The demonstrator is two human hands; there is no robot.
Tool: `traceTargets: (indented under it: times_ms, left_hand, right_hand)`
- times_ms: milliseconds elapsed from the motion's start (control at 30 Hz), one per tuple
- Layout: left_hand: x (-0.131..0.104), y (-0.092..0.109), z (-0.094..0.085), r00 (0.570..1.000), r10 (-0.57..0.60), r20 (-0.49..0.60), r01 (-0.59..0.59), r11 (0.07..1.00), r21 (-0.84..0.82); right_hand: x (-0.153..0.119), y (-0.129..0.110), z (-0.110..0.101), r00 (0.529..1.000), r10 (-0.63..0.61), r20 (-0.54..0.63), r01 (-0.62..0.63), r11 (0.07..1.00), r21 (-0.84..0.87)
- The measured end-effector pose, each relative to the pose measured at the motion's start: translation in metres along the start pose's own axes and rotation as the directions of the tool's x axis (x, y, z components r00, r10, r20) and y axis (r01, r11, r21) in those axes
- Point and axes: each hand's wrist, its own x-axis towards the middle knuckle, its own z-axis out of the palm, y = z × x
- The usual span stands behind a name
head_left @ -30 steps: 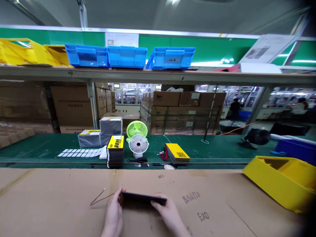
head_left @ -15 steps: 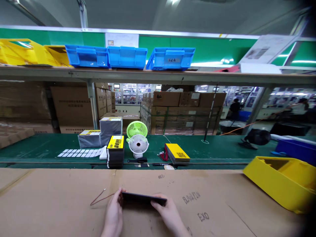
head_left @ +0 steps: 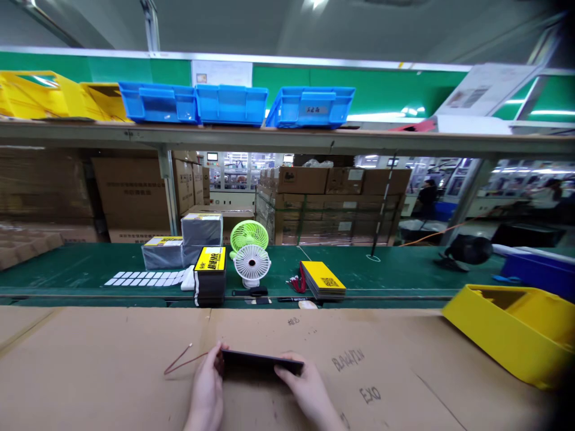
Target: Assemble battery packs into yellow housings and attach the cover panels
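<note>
Between both hands is a flat black slab (head_left: 256, 360), tilted so that mainly its edge and dark underside show. My left hand (head_left: 207, 383) grips its left end. My right hand (head_left: 305, 383) pinches the right end, thumb on the near side. From beside my left hand a thin reddish wire (head_left: 182, 363) sticks out to the left, bent back on itself, with a small pale connector at its tip. Below them lies brown cardboard (head_left: 112, 365) bearing handwritten marks. Whatever is on the slab's far face is hidden.
Beyond the cardboard, a green bench holds stacked yellow-topped black packs (head_left: 210, 278), a white fan (head_left: 252, 264), a green fan (head_left: 248, 233) and a yellow-topped stack (head_left: 322, 279) with red wires. A yellow bin (head_left: 498, 335) stands at right. Blue bins (head_left: 231, 105) line the shelf above.
</note>
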Motion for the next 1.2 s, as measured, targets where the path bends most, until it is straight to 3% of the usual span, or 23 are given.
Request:
traceTargets:
  times_ms: [1200]
  left_hand:
    - [0.0047, -0.0028, -0.0033, 1.0, -0.005, 0.011, 0.005, 1.0, -0.004]
  right_hand:
    - [0.0009, -0.0007, 0.0004, 1.0, -0.001, -0.016, 0.001, 1.0, 0.018]
